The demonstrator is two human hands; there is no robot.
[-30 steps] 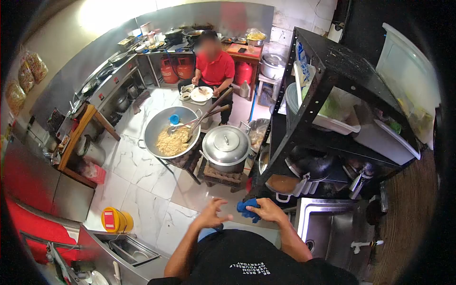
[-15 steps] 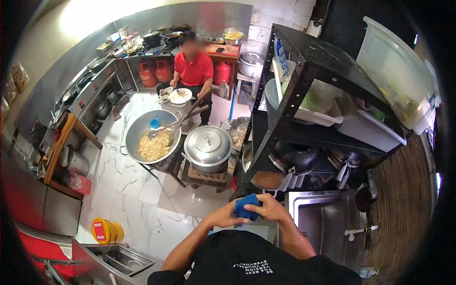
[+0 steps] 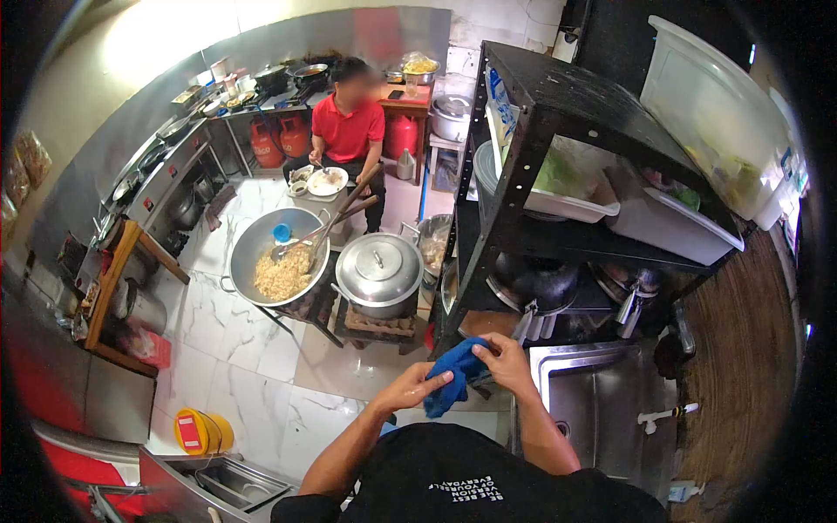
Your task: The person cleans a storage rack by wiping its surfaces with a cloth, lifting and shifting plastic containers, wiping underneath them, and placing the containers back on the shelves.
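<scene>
A blue cloth [image 3: 451, 381] is stretched between my two hands, in front of my black shirt. My left hand [image 3: 410, 387] grips its lower left part, thumb on top. Pinched between the thumb and fingers of my right hand [image 3: 506, 359] is the cloth's upper right end. The metal sink [image 3: 602, 392] lies just right of my right hand. Beyond the cloth stands the black shelf rack [image 3: 488, 261].
A large pot of food [image 3: 240, 261] with long paddles and a lidded pot [image 3: 381, 266] stand ahead. Behind them sits a person in a red shirt [image 3: 349, 131] with a plate. A yellow bucket [image 3: 214, 433] is on the floor at left. White tubs [image 3: 715, 113] crowd the rack.
The blue cloth was bunched between my hands and is now spread out, hanging longer. My right hand has moved up and right, away from my left. The view has shifted slightly.
</scene>
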